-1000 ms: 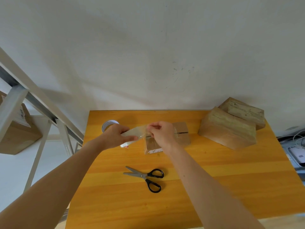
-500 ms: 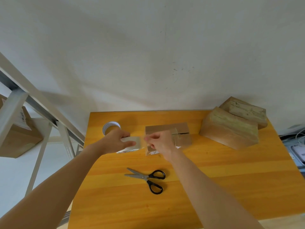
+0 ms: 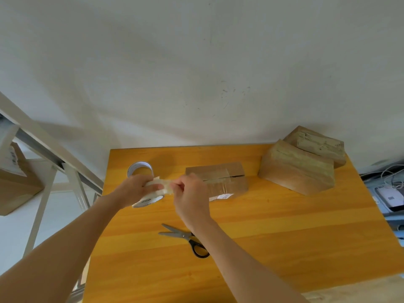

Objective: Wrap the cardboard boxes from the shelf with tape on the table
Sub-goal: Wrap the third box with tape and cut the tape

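Head view shows the left hand (image 3: 133, 189) gripping the tape roll (image 3: 148, 201) above the counter (image 3: 284, 226), while the right hand (image 3: 190, 197) pinches the loose end (image 3: 162, 184) with curled fingers (image 3: 180, 186). I judge the step is pulling out a new strip. The small box (image 3: 225, 178), partly taped, lies just behind the hands. Next the strip must be drawn longer, laid over the box, then cut with the scissors (image 3: 182, 235). The hands hide most of the roll and the box's near left corner.

— Where is the small cardboard box (image 3: 227, 180)?
— Mid-table (image 3: 284, 237), behind the scissors (image 3: 185, 237), right of the tape roll (image 3: 148, 199) held between the left hand (image 3: 133, 189) and right hand (image 3: 190, 197).
— And further back?
— A spare roll (image 3: 140, 169) at the back left; a larger box (image 3: 295, 173) at the back right, another box (image 3: 321, 147) behind it. The shelf (image 3: 43, 138) stands left of the table.
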A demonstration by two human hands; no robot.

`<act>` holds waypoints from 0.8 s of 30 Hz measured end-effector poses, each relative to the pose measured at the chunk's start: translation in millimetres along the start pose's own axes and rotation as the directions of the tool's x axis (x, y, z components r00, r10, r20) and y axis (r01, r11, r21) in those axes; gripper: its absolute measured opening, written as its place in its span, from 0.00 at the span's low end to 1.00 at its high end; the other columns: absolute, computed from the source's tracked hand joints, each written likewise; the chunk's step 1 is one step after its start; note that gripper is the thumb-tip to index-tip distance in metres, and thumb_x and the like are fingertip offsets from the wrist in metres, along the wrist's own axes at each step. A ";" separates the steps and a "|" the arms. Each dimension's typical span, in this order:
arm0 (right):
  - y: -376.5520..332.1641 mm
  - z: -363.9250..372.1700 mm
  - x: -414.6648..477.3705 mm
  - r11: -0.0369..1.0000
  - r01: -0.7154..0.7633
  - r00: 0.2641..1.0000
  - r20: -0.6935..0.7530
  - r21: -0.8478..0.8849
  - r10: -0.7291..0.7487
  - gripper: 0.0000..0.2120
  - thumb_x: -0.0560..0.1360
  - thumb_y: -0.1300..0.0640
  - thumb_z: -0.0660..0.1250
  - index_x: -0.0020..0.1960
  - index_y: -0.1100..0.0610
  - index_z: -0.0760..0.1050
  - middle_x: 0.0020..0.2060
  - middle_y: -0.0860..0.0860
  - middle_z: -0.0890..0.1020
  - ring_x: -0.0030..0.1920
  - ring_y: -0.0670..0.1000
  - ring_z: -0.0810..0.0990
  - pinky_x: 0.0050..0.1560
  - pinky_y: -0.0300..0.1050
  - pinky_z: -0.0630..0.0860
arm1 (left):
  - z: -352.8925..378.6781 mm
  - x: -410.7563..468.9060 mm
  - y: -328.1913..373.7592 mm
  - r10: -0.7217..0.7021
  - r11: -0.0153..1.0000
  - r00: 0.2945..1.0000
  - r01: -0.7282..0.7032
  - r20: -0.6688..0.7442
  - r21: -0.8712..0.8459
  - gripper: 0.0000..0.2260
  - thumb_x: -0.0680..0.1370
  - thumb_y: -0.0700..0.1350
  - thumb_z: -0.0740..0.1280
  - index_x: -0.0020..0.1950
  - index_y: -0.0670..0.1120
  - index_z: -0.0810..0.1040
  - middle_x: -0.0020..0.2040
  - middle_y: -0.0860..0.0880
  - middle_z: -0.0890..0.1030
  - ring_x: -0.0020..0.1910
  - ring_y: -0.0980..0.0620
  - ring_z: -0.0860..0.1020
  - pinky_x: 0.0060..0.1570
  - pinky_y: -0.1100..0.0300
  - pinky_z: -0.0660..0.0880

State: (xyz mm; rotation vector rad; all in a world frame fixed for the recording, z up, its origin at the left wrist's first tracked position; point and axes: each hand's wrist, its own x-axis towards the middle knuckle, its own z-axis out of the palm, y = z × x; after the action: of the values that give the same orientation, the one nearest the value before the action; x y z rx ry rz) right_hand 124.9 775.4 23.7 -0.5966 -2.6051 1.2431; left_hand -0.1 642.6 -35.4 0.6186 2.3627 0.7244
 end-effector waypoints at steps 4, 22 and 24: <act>6.3 -14.3 21.2 0.991 -0.103 0.989 0.113 0.086 0.093 0.07 0.77 0.60 0.67 0.49 0.61 0.82 0.43 0.53 0.84 0.41 0.44 0.77 0.40 0.28 0.70 | -0.9 -2.8 -13.6 -0.074 0.995 0.997 0.075 0.024 -0.072 0.28 0.69 0.66 0.66 0.41 0.38 0.80 0.33 0.44 0.74 0.31 0.50 0.71 0.34 0.57 0.66; 42.1 -25.5 50.6 0.926 -0.370 0.926 0.111 0.070 0.361 0.05 0.74 0.59 0.70 0.46 0.61 0.84 0.39 0.54 0.85 0.38 0.46 0.80 0.35 0.32 0.68 | -1.5 1.0 7.7 -0.027 0.999 0.995 0.025 -0.101 -0.021 0.20 0.75 0.55 0.69 0.28 0.47 0.68 0.25 0.52 0.66 0.25 0.55 0.63 0.27 0.65 0.58; 43.6 -26.4 54.6 0.920 -0.386 0.920 0.107 0.069 0.377 0.05 0.74 0.59 0.71 0.46 0.60 0.84 0.38 0.53 0.85 0.37 0.44 0.79 0.34 0.30 0.66 | -0.2 4.9 6.4 -0.024 1.000 0.993 0.024 -0.115 -0.006 0.20 0.75 0.55 0.68 0.29 0.45 0.71 0.26 0.50 0.68 0.26 0.54 0.64 0.27 0.64 0.59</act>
State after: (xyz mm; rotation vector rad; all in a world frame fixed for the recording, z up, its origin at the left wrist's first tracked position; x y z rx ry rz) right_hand 96.7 842.3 6.5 -1.0970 -2.5663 1.5198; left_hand -2.1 650.1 -33.2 0.5591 2.4687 0.7733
